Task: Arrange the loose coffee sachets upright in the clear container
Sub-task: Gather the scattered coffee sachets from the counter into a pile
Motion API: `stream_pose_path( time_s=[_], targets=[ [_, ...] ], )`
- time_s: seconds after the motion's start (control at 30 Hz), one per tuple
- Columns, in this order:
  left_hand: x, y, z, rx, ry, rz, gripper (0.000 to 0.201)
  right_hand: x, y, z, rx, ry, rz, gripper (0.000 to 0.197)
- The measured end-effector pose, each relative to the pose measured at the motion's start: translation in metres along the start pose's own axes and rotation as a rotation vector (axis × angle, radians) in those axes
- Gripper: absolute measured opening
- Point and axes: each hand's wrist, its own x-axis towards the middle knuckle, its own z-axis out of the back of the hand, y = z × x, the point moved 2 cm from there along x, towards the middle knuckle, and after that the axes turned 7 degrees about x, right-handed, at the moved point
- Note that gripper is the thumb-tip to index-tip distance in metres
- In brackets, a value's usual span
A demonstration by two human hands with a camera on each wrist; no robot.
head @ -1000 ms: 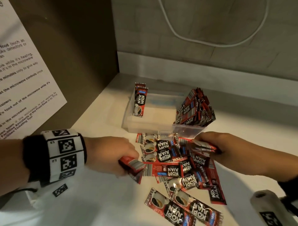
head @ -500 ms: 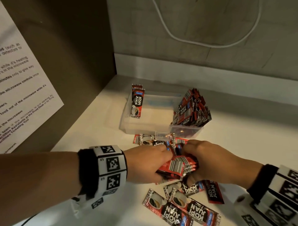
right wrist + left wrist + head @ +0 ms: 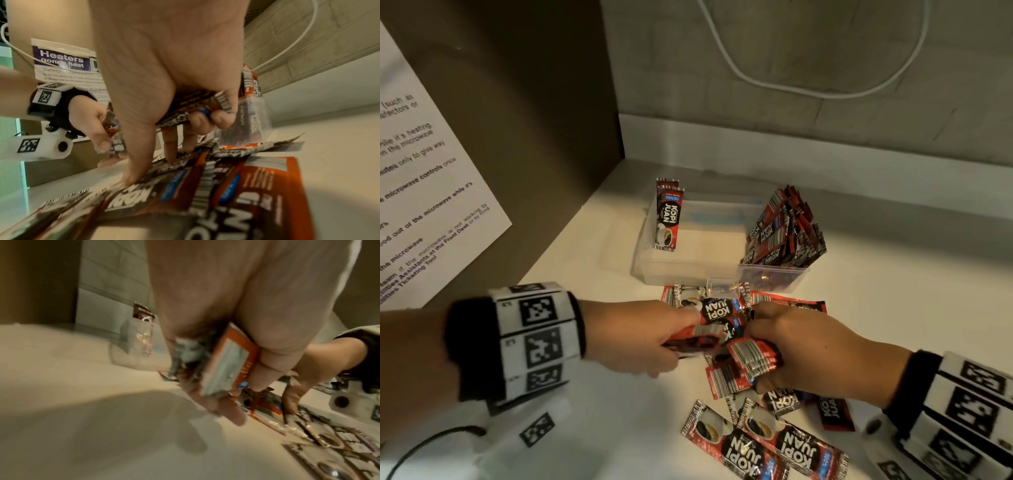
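Gripping small bundles of flat, light, slippery foil coffee sachets, both the left hand and right hand have fingers clamped across their stiffer middles, just before the clear container.

left hand curled, right hand curled

Both forearms were bare. Each wrist wore a black band wrapped by a white cuff printed with square black-and-white coded markers. A white camera housing hung beneath the left wrist, bearing a marker and a round dark lens. A thin black cable trailed from it.
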Motion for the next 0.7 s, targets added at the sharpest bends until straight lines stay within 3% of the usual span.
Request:
stream_pose_path(
  time_s=[0.1,0.2,0.3,0.37,0.47,0.6,0.7],
  targets=[
    [-0.006,0.012,0.003,0.005,0.003,0.053,0.019,0.002,0.001,-0.001,-0.016,0.026,-0.004,0.050],
    [0.003,0.010,0.005,0.109,-0.191,0.044,0.011,-0.001,0.000,0.009,-0.012,0.023,0.024,0.030],
    [0.015,-0.004,0.005,0.157,-0.341,0.004,0.029,-0.011,-0.003,0.020,0.076,0.062,0.045,0.015],
    [0.022,-0.013,0.003,0.186,-0.347,0.002,0.041,-0.019,-0.004,0.021,0.141,0.097,0.055,0.021],
    [0.030,-0.021,-0.001,0.257,-0.367,0.010,0.042,-0.028,-0.003,0.014,0.198,0.169,0.055,0.036],
    [0.033,-0.022,-0.005,0.254,-0.374,0.013,0.035,-0.030,0.003,-0.004,-0.017,0.175,0.104,0.070],
    [0.028,-0.022,-0.001,0.188,-0.320,0.016,0.021,-0.027,0.004,-0.013,-0.114,0.151,0.102,0.065]
  ],
)
